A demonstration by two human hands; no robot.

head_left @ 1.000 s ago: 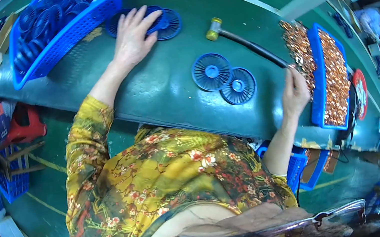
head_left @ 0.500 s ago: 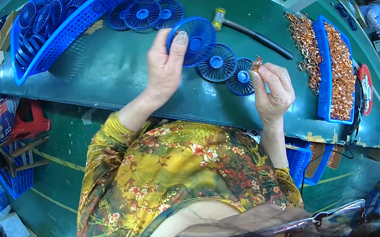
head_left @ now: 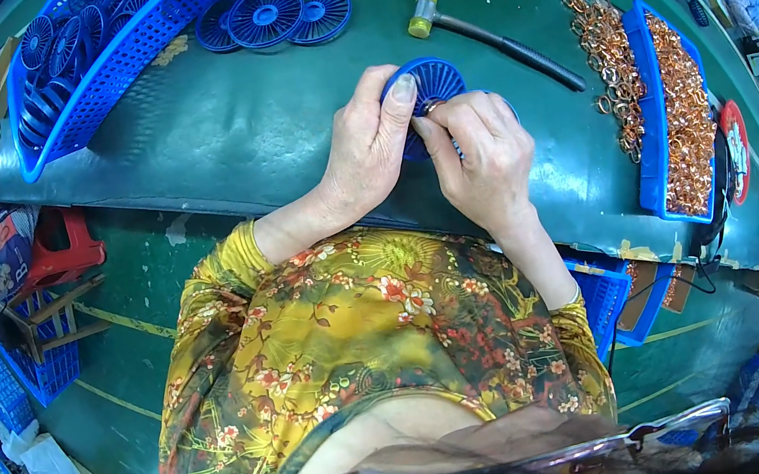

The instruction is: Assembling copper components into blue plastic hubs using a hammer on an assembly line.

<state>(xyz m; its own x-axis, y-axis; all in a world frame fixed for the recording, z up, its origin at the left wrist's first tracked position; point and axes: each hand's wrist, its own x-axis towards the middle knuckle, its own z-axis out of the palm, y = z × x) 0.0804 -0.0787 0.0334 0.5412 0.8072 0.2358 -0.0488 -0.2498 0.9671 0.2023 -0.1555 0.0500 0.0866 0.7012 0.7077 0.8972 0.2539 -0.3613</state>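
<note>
My left hand grips a round blue plastic wheel-shaped part by its rim, thumb on its upper face. My right hand is closed at the hub of that part, its fingertips pressed around a small copper-coloured ring. Most of the ring is hidden by the fingers. Behind the right hand, the edge of another blue part shows on the green table. A hammer with a yellow head and black handle lies farther off to the right.
Several blue wheel parts lie at the table's far side. Beside them a blue perforated basket holds more. At right, a blue tray is full of copper rings, with loose rings heaped along its left side.
My right hand has moved left and brought the copper ring to the hub of the blue part. My left hand has shifted slightly right and down with that part.
</note>
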